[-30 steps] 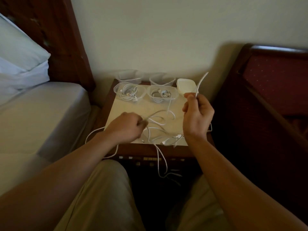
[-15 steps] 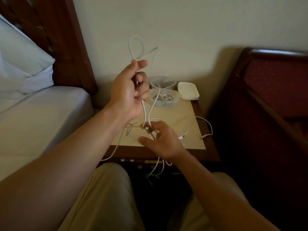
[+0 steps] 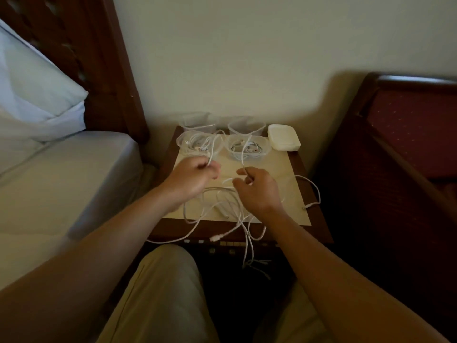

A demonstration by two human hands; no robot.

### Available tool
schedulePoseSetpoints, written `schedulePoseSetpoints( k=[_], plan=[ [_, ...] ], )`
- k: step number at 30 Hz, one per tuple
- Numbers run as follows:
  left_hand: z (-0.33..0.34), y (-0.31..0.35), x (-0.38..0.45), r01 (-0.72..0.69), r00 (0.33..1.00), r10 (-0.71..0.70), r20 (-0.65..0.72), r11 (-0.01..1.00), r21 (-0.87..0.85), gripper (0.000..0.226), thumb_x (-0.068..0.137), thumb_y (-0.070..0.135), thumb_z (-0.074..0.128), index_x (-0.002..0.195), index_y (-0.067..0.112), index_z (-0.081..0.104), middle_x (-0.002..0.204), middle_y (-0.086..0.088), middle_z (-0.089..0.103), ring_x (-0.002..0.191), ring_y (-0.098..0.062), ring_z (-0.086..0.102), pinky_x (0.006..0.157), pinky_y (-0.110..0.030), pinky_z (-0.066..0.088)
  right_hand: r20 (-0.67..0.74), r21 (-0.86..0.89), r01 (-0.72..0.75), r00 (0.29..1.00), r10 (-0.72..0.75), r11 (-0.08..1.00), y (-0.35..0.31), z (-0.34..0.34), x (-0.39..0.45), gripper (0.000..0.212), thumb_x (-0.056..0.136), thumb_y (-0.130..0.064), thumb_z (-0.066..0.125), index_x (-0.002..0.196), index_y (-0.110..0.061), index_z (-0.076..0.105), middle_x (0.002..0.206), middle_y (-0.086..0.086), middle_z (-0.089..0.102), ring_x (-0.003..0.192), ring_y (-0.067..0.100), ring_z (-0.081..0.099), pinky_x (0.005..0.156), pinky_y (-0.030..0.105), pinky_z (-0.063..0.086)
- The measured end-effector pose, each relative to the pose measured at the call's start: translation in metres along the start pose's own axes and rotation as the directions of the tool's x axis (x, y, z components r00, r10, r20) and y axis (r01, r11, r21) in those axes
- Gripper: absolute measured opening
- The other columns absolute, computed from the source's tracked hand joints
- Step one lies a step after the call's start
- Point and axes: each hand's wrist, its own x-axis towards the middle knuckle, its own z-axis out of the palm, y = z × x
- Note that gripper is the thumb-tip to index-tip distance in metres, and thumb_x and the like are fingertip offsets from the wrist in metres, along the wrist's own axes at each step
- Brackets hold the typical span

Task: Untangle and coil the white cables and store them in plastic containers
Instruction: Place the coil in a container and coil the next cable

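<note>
both hands pinch thin white cable: left hand [image 3: 195,175] near the cable-filled clear plastic container [image 3: 200,144] at the nightstand [image 3: 300,167] back-left, right hand [image 3: 257,189] nearer the loose white cable tangle [image 3: 222,204] at its front edge.

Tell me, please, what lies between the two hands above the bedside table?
In the head view, bare pale tabletop shows between the left hand and right hand; each pinches a white cable strand.

We see a plain pale wall [image 3: 247,58], a bed [image 3: 61,181] with a pillow [image 3: 32,95] on our left, and a dark red chair [image 3: 408,132] on our right
</note>
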Motion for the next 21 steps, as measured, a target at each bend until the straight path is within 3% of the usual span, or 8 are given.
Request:
schedulePoseSetpoints(
  k=[3,5,7,10,13,17,19,21],
  plan=[
    [0.008,-0.023,-0.003,-0.059,0.996,0.041,0.082,0.969,0.238,0.017,0.095,0.030,0.068,0.112,0.026,0.068,0.106,0.011,0.066,0.097,-0.007,0.062,0.079,-0.027,0.046,-0.100,0.323,0.022,0.995,0.011,0.946,-0.017,-0.017,-0.003,0.024,0.103,-0.022,0.055,0.103,-0.007,0.074,0.070,-0.004,0.058,0.056,0.003,0.046,0.054,0.015,0.042],
    [0.012,-0.037,-0.004,-0.096,0.986,0.020,0.164,0.876,0.473,0.017,0.087,0.038,0.073,0.100,0.031,0.065,0.103,0.012,0.066,0.100,-0.011,0.063,0.085,-0.032,0.049,-0.256,0.444,0.102,0.966,0.017,0.890,-0.027,-0.032,-0.004,0.023,0.104,-0.017,0.052,0.103,-0.011,0.075,0.061,-0.017,0.058,0.056,-0.002,0.048,0.059,0.013,0.042],
    [0.016,-0.044,-0.005,-0.104,0.980,-0.029,0.199,0.775,0.624,0.019,0.080,0.044,0.073,0.089,0.034,0.060,0.093,0.014,0.063,0.096,-0.015,0.063,0.083,-0.033,0.050,-0.387,0.546,0.178,0.920,0.057,0.819,-0.033,-0.040,-0.001,0.024,0.102,-0.015,0.052,0.099,-0.016,0.075,0.061,-0.021,0.058,0.063,-0.003,0.050,0.065,0.020,0.042],
    [0.025,-0.046,-0.008,-0.147,0.975,-0.018,0.221,0.695,0.704,0.031,0.083,0.044,0.070,0.108,0.033,0.055,0.107,0.007,0.064,0.104,-0.021,0.063,0.085,-0.035,0.049,-0.434,0.585,0.230,0.899,0.061,0.778,-0.031,-0.044,-0.006,0.023,0.099,-0.019,0.051,0.095,-0.021,0.074,0.072,-0.011,0.058,0.070,0.008,0.051,0.066,0.026,0.041],
    [0.037,-0.053,-0.010,-0.240,0.959,0.014,0.282,0.563,0.791,0.063,0.088,0.036,0.068,0.143,0.026,0.039,0.139,-0.004,0.058,0.122,-0.030,0.059,0.097,-0.045,0.052,-0.271,0.483,0.141,0.962,-0.005,0.864,-0.027,-0.043,-0.026,0.021,0.104,-0.017,0.050,0.100,-0.015,0.071,0.069,0.001,0.053,0.062,0.013,0.045,0.053,0.022,0.039],
    [0.047,-0.064,-0.016,-0.249,0.968,0.083,0.237,0.459,0.853,0.061,0.094,0.031,0.064,0.145,0.029,0.030,0.129,-0.010,0.064,0.108,-0.035,0.066,0.085,-0.045,0.055,0.124,0.035,-0.040,0.992,0.035,0.999,0.007,-0.026,-0.044,0.017,0.103,-0.024,0.056,0.101,-0.016,0.070,0.074,-0.004,0.061,0.055,0.005,0.048,0.048,0.015,0.039],
    [0.048,-0.064,-0.020,-0.244,0.969,0.152,0.195,0.473,0.846,0.059,0.095,0.025,0.062,0.146,0.029,0.033,0.121,-0.010,0.068,0.102,-0.033,0.068,0.080,-0.043,0.056,0.196,-0.104,-0.069,0.977,0.088,0.992,0.025,-0.016,-0.055,0.013,0.099,-0.030,0.063,0.104,-0.021,0.070,0.079,-0.008,0.063,0.062,0.002,0.054,0.056,0.016,0.043],
    [0.045,-0.063,-0.022,-0.211,0.975,0.175,0.134,0.565,0.798,0.058,0.094,0.016,0.059,0.146,0.030,0.038,0.116,-0.008,0.069,0.100,-0.032,0.068,0.078,-0.041,0.056,0.232,-0.146,-0.045,0.969,0.079,0.988,0.040,-0.006,-0.065,0.031,0.090,-0.045,0.071,0.112,-0.023,0.068,0.091,-0.009,0.067,0.077,0.004,0.062,0.067,0.022,0.052]
  ],
)
